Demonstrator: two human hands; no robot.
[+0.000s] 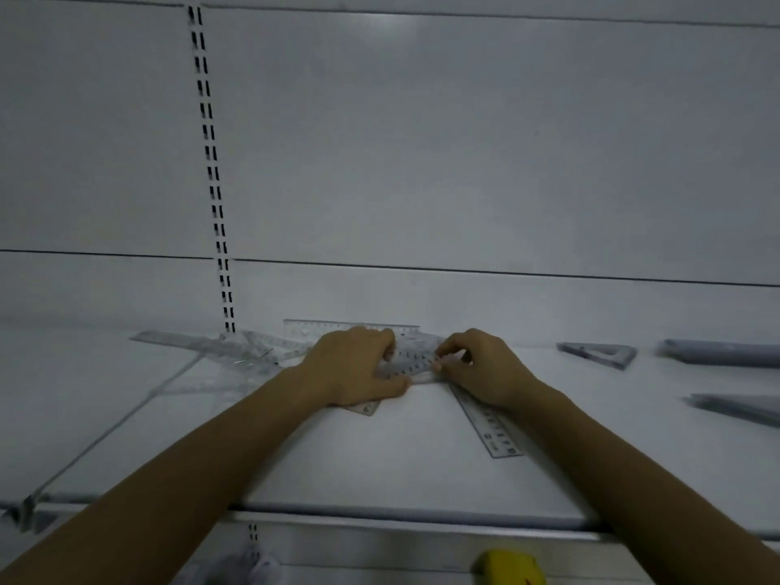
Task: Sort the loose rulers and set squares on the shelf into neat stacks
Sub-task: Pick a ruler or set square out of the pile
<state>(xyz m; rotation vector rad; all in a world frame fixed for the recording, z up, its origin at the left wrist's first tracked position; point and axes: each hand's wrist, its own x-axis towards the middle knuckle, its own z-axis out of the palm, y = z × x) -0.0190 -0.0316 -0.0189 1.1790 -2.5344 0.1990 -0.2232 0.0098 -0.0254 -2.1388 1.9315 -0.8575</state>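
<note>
Left hand (350, 367) curled round small bunch of see-through plastic rulers (411, 364) on flat white shelf (380, 458), right hand (485, 371) pinching same bunch, grey triangle set square (599, 354) well apart at right

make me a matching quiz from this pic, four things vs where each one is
1 numbered ruler
2 triangular set square
3 yellow object
4 slotted upright

a below the front edge of the shelf
b on the back wall
c pinched between left hand and right hand
d flat on the shelf, right of both hands

Pairs: 1-c, 2-d, 3-a, 4-b
</note>
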